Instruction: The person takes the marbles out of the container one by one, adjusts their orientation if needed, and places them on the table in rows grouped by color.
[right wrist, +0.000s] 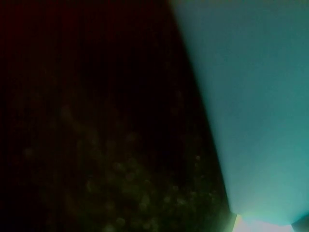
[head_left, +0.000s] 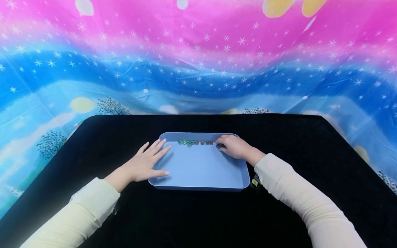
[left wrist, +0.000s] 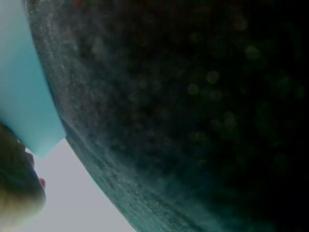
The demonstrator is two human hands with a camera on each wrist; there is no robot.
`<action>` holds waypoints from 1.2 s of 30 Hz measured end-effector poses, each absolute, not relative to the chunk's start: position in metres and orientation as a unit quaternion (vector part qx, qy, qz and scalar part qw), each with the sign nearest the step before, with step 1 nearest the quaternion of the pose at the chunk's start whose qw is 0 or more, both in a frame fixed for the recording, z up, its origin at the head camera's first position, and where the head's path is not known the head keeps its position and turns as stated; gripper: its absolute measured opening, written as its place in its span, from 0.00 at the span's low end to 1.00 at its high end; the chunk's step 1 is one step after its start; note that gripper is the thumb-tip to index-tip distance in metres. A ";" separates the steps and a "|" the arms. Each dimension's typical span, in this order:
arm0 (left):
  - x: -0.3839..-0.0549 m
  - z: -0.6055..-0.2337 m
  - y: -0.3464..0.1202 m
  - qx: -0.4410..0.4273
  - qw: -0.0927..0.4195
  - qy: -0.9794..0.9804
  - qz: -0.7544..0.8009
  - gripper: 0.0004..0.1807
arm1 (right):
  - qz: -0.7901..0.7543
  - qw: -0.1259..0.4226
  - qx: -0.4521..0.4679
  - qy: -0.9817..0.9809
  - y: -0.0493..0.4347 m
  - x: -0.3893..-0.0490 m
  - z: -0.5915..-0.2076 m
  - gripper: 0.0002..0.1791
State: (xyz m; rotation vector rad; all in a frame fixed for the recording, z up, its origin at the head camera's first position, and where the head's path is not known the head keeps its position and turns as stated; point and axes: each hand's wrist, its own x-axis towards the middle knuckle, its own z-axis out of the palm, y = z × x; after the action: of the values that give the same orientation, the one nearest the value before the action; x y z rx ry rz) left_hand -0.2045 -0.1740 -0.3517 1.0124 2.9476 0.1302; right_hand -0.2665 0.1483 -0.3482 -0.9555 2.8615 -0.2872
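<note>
A shallow blue tray [head_left: 198,172] has a row of small glass marbles along its far side. Green marbles [head_left: 185,142] cluster at the left of the row, one sitting a little nearer than the others. Reddish marbles [head_left: 202,142] and darker ones continue to the right. At the row's right end, my right hand [head_left: 234,146] reaches in with curled fingers and pinches a dark marble [head_left: 219,145], which the fingertips partly hide. My left hand [head_left: 144,165] spreads its straight fingers over the tray's left rim and holds nothing. Left wrist view catches part of the hand [left wrist: 19,183] beside the tray's wall [left wrist: 29,96].
The tray rests on a black cloth-covered table [head_left: 198,217]. Behind the table hangs a pink and blue curtain [head_left: 198,69] with snowflakes. In the dark right wrist view, the tray's outer wall [right wrist: 256,106] fills the right side.
</note>
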 end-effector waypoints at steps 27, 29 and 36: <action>-0.205 -0.351 -0.172 0.322 0.024 0.945 0.052 0.45 | -0.116 0.054 -0.330 0.935 0.155 -0.267 -0.342 0.09; -0.205 -0.351 -0.173 0.320 0.027 0.945 0.053 0.45 | -0.122 0.057 -0.327 0.935 0.156 -0.267 -0.341 0.09; -0.205 -0.352 -0.174 0.322 0.021 0.945 0.054 0.45 | -0.155 0.045 -0.311 0.937 0.160 -0.266 -0.335 0.09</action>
State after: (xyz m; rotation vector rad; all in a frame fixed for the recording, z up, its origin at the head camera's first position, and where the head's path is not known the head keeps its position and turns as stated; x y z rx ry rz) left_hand -0.2048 -0.1739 -0.3517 0.9995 2.9286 0.1661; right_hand -0.2658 0.1603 -0.3345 -0.9502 2.8621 -0.4722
